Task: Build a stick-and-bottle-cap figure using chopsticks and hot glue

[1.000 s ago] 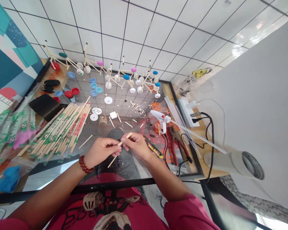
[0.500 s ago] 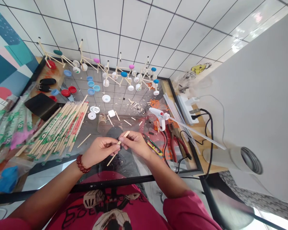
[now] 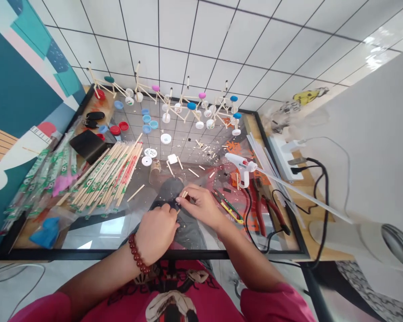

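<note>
My left hand (image 3: 159,230), with a red bead bracelet at the wrist, is closed knuckles-up around a thin wooden stick, most of it hidden by the fingers. My right hand (image 3: 203,208) pinches short wooden sticks (image 3: 184,194) between thumb and fingers, close to my left hand, above the glass tabletop. Beyond them a small white piece (image 3: 172,158) with two stick legs lies on the glass. A loose stick (image 3: 136,192) lies to the left. Near my right hand is a yellow utility knife (image 3: 233,213).
Wrapped chopsticks (image 3: 104,179) are heaped at left. A white glue gun (image 3: 243,169) and red-handled pliers (image 3: 260,214) lie at right, with cords and a power strip (image 3: 284,158). Along the back stand several stick figures with bottle caps (image 3: 191,106). Wood chips litter the glass.
My left hand has turned knuckles-up and come nearer to me, closing over the stick. My right hand still pinches its sticks. The whole view has shifted, with the table now further right.
</note>
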Available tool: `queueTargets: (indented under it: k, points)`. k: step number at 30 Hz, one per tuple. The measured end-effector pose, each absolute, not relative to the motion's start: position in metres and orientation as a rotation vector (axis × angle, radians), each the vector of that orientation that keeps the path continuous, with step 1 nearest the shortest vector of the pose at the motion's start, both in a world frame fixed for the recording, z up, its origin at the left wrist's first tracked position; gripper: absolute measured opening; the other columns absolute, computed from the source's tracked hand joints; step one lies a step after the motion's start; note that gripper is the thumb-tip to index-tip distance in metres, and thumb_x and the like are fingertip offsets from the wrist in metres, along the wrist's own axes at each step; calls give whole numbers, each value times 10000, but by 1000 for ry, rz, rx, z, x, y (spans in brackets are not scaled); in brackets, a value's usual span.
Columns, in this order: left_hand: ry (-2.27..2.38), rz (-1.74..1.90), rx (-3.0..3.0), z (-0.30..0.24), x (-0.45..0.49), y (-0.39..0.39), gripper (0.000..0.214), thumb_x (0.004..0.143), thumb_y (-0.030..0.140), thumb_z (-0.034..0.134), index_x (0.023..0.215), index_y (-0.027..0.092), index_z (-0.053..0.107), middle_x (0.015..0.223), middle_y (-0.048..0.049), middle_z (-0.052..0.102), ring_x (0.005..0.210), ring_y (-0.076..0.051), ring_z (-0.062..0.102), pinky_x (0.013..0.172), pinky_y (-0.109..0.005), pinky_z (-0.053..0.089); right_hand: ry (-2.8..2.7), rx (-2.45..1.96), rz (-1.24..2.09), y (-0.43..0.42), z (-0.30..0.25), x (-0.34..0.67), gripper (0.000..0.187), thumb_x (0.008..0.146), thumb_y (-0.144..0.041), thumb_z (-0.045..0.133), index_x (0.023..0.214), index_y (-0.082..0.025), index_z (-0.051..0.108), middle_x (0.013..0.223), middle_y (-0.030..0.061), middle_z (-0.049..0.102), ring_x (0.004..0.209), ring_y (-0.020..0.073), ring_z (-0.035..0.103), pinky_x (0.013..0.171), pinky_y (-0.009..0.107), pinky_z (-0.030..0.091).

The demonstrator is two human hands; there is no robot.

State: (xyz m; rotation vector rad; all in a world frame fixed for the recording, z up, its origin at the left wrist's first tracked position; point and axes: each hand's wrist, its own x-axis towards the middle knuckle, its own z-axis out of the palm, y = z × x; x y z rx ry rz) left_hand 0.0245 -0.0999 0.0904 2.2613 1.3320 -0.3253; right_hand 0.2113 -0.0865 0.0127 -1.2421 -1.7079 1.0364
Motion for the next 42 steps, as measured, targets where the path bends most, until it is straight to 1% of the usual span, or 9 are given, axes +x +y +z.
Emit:
queueTargets:
  k: [6,13,19,22,27,30,33,37,42]
  points:
    - [1271,-296,2229,78,14,-107,292,991,111,508,929,173,786,976,-175,790,854,-314,774,656,-381,436,-1812,-1256,1011,-90,11,210,275,1002,-405,690,795,-227,719,810,43,715,746,181,635,728,313,481]
    - [1385,-255,2227,73,-24,-106,275,990,209,510,852,204,748,927,-124,785,783,-284,746,646,-358,426,-1452,-1317,1249,-89,4,208,225,880,-417,777,1002,-228,767,783,3,739,702,174,642,722,307,520]
    - [1741,112,2262,69,-59,-70,354,1014,374,488,1121,201,778,1181,-172,780,918,-340,746,744,-405,505,-1540,-1298,1314,-88,5,207,160,890,-368,752,945,-218,761,735,-18,706,680,152,625,682,271,480]
    - [1764,8,2259,63,-68,-50,231,929,331,573,956,215,771,1050,-160,790,918,-346,742,729,-399,509,-1597,-1309,1294,-90,5,208,150,876,-335,779,980,-226,777,720,-27,691,660,148,599,656,268,443]
    - [1697,54,2214,61,-64,-43,217,895,262,536,713,227,648,895,-142,759,842,-322,733,721,-395,517,-1491,-1302,1304,-88,3,211,198,857,-327,805,1018,-212,792,728,-27,707,666,141,621,687,270,483]
    - [1557,389,1853,60,-49,-47,164,896,357,627,791,232,642,827,-81,760,790,-271,738,739,-370,562,-1323,-1260,1420,-84,3,213,254,881,-405,788,1038,-204,784,775,0,753,668,148,670,702,292,533]
    - [1233,604,1218,53,-24,-47,311,792,468,829,857,214,662,781,-37,772,694,-210,737,705,-344,615,-1161,-1189,1560,-79,3,213,371,849,-527,828,1017,-198,792,855,40,793,666,149,688,628,279,531]
    - [1104,646,749,45,5,-42,542,533,258,1026,983,165,738,836,-51,818,770,-208,798,720,-310,657,-1035,-1142,1546,-77,4,210,425,778,-589,897,872,-184,807,776,28,757,657,131,652,609,257,507]
    - [1105,623,714,44,18,-42,442,513,285,1056,817,130,775,768,-59,810,735,-194,801,671,-254,658,-885,-1133,1518,-76,7,207,482,641,-576,994,880,-206,799,727,-13,732,616,123,626,597,261,507]
